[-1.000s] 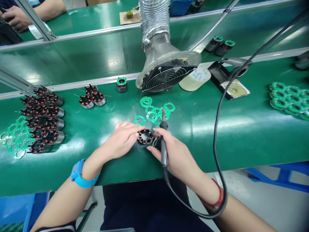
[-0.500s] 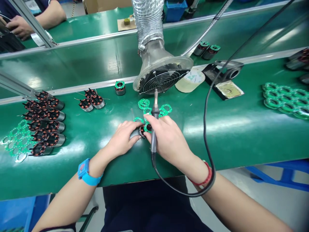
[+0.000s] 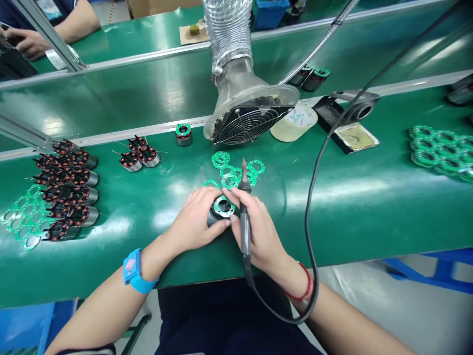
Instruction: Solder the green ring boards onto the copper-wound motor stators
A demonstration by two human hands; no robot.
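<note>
Steadying the dark core (image 3: pixel 213 218) on the bench right before me, my left hand (image 3: pixel 197 214) curls round its side, with a green ring board (image 3: pixel 218 206) lying on top. My right hand (image 3: pixel 260 231) has thumb and finger closed in at the board's edge while the soldering iron (image 3: pixel 245 227) is tucked in its grip. With my grip shared like that, I could press unevenly and tip the board; whether it sits fully down, I can't tell. The iron's tip points away, above the loose ring boards (image 3: pixel 256 166), so if it's hot, a careless dip of the wrist could scorch one. The cord (image 3: pixel 306 217) loops across my right forearm, and a snag there could jerk the iron sideways.
</note>
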